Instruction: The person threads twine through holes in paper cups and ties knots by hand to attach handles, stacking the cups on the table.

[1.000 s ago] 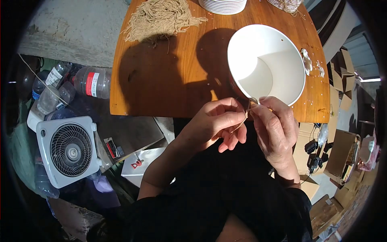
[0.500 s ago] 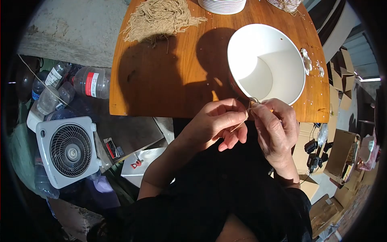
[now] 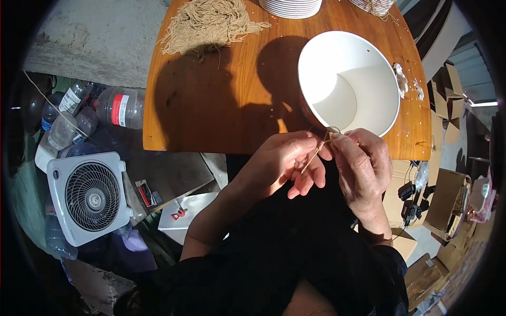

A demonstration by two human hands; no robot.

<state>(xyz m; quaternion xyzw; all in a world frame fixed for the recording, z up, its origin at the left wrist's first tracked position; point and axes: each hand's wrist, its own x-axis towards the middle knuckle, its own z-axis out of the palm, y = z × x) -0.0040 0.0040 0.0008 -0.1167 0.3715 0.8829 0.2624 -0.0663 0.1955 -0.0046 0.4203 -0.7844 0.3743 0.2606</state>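
A thin tan cord (image 3: 311, 161) is gripped by both hands at the near rim of a white-lined bucket (image 3: 375, 89). The left hand (image 3: 282, 160) pinches it, lower fingers loosely curled; the right hand (image 3: 363, 164) pinches its looped part. The bucket rests on the wooden tabletop (image 3: 245, 73), with a cord pile (image 3: 211, 23) and a white stack (image 3: 291, 7) farther back.

Left of hands (image 3: 284, 160) — thumb (image 3: 300, 148) shifted up — more of cord (image 3: 311, 161) now bared below it
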